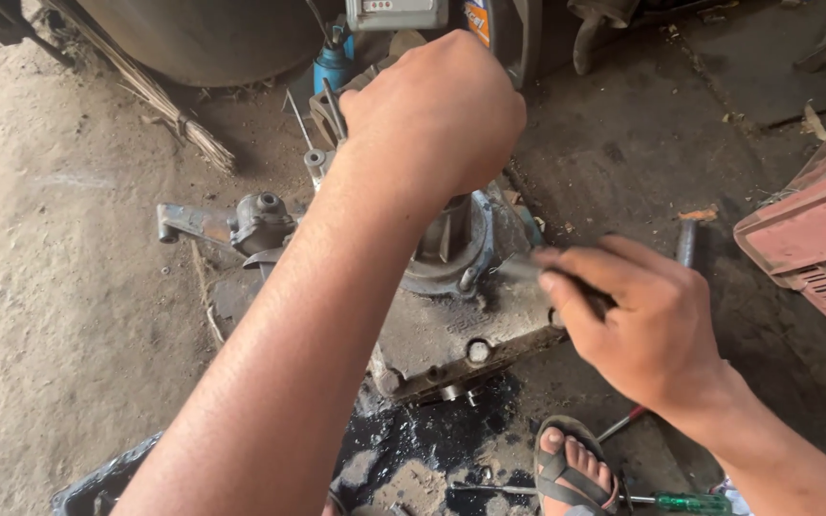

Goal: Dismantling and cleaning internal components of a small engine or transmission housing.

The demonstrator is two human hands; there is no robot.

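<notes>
The left hand (432,119) clamps the top of the grey housing (451,325), while the right hand (642,325), fist closed on a blurred tool (518,269), points it leftward at the collar.

Tool (528,269) blurred; crate (815,239) edge-cropped

A big grey metal machine part (432,330) lies flat on the dirty ground. A thin metal tool (518,270) touches its round middle.

Bare dirt floor (40,287) left – open passage; red crate (815,239) blocks right, blue jack (334,65) crowds far side.
</notes>
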